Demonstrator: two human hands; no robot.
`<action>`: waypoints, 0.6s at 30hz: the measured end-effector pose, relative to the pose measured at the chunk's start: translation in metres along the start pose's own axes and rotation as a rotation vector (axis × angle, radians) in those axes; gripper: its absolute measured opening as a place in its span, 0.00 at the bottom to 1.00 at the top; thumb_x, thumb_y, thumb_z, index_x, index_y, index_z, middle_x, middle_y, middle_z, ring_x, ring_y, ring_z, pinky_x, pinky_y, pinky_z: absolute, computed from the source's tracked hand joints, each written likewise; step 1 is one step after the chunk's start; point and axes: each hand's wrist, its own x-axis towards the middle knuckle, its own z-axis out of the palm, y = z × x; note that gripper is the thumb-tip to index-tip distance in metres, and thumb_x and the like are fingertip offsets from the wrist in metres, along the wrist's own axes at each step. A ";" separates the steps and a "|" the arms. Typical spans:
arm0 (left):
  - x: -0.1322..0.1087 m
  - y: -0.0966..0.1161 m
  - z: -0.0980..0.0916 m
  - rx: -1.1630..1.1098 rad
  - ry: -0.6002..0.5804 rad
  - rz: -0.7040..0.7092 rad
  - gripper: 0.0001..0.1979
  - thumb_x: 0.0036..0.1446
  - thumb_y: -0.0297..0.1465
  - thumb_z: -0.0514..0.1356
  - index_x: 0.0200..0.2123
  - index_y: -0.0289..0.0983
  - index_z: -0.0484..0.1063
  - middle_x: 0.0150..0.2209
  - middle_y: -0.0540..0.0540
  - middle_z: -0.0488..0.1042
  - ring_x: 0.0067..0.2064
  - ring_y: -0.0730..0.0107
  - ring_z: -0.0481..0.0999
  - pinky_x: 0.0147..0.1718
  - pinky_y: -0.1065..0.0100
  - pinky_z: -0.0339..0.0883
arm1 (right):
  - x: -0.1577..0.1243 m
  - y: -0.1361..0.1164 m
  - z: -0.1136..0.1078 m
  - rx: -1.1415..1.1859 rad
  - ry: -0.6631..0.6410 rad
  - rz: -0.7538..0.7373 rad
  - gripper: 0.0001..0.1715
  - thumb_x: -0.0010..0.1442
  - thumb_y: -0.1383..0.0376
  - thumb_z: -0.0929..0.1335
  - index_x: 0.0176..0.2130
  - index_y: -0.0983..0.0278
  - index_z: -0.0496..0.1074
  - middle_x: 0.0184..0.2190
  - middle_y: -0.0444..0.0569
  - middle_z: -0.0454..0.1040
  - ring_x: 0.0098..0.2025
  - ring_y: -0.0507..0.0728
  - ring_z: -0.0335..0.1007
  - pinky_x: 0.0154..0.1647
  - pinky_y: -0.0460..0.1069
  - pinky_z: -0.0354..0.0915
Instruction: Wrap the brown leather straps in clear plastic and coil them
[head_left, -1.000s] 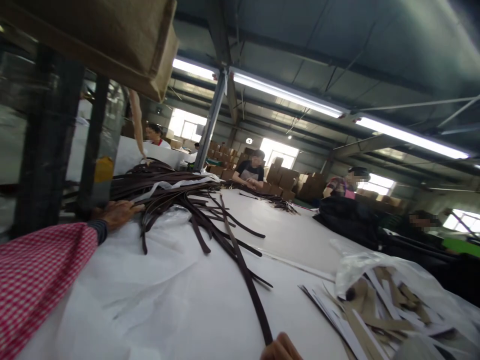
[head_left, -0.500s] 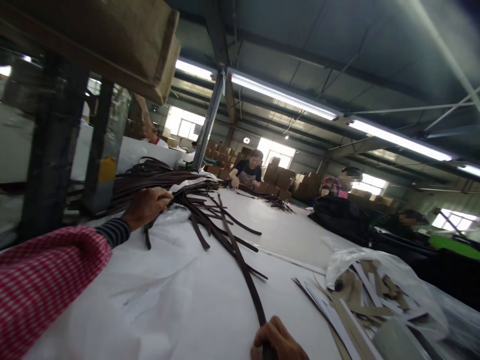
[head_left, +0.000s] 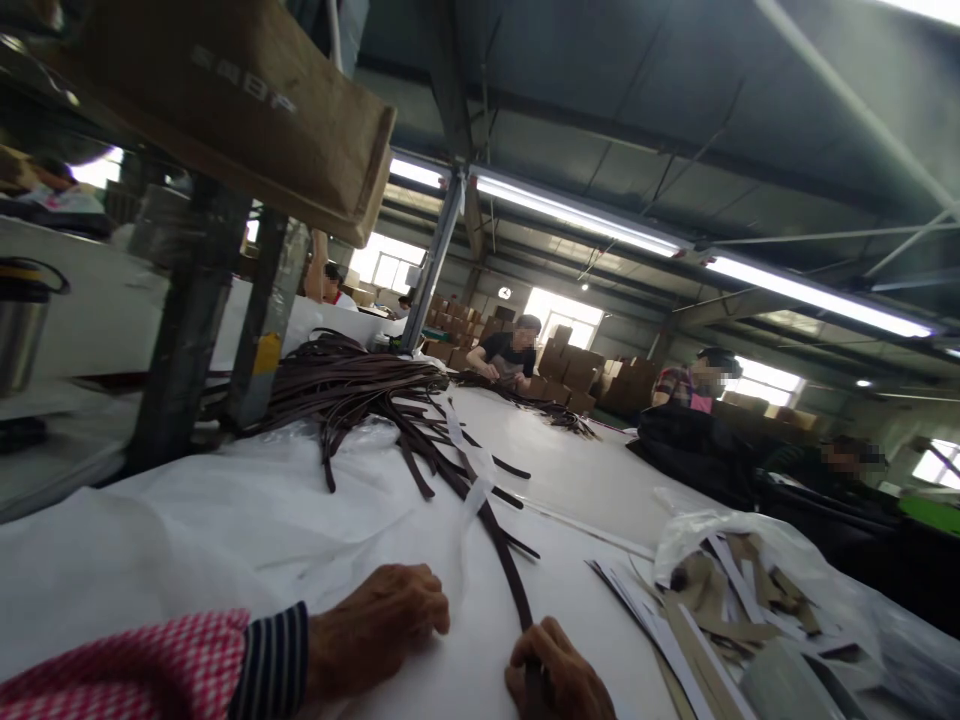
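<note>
My right hand (head_left: 559, 672) is closed round the near end of a long dark brown strap (head_left: 508, 570), belt-like, which runs away from me over the white table. To its left, my left hand (head_left: 386, 625) is low over the white sheeting, its fingers curled together. A thin, see-through plastic strip (head_left: 474, 497) crosses the strap and trails down toward the left fingertips; its lower end is faint, but the fingers appear to pinch it. Farther off lies a heap of dark brown straps (head_left: 352, 375), their loose ends fanned toward me.
At right, a clear plastic bag (head_left: 795, 550) holds tan and white offcuts, beside long paper strips (head_left: 645, 615). Metal posts (head_left: 191, 330) and a brown fabric box (head_left: 247, 110) stand at left. A co-worker (head_left: 514, 355) bends over more straps across the table (head_left: 577, 475).
My left hand has come back from the strap heap toward me, and the plastic strip now stretches across the strap. My right hand keeps its hold. The view has turned slightly left.
</note>
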 end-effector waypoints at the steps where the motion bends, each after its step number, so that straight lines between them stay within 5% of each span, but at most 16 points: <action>1: -0.001 0.001 0.005 0.003 0.007 0.001 0.10 0.63 0.24 0.55 0.39 0.43 0.74 0.37 0.47 0.79 0.42 0.65 0.78 0.44 0.67 0.71 | 0.000 -0.002 -0.001 0.007 0.001 0.007 0.05 0.57 0.69 0.68 0.32 0.59 0.73 0.31 0.42 0.73 0.27 0.51 0.72 0.29 0.43 0.64; 9: -0.004 -0.022 0.016 -0.019 0.255 -0.327 0.14 0.67 0.36 0.53 0.50 0.44 0.75 0.48 0.43 0.80 0.50 0.56 0.80 0.51 0.58 0.75 | 0.001 -0.026 -0.018 0.071 -0.032 0.112 0.05 0.55 0.69 0.69 0.33 0.59 0.75 0.33 0.41 0.73 0.31 0.52 0.74 0.33 0.44 0.62; 14: 0.006 -0.030 -0.013 -0.126 0.426 -0.525 0.24 0.64 0.39 0.53 0.62 0.40 0.65 0.46 0.42 0.79 0.46 0.54 0.82 0.45 0.55 0.77 | 0.002 -0.036 -0.025 0.088 -0.048 0.146 0.05 0.56 0.70 0.70 0.34 0.61 0.76 0.33 0.42 0.73 0.32 0.52 0.73 0.34 0.45 0.60; 18: 0.003 -0.057 -0.050 -0.079 0.670 -0.524 0.33 0.64 0.44 0.55 0.68 0.40 0.53 0.60 0.36 0.69 0.55 0.49 0.78 0.43 0.56 0.78 | 0.007 -0.039 -0.035 0.133 -0.112 0.170 0.07 0.56 0.70 0.69 0.35 0.61 0.78 0.34 0.43 0.73 0.32 0.52 0.72 0.33 0.45 0.60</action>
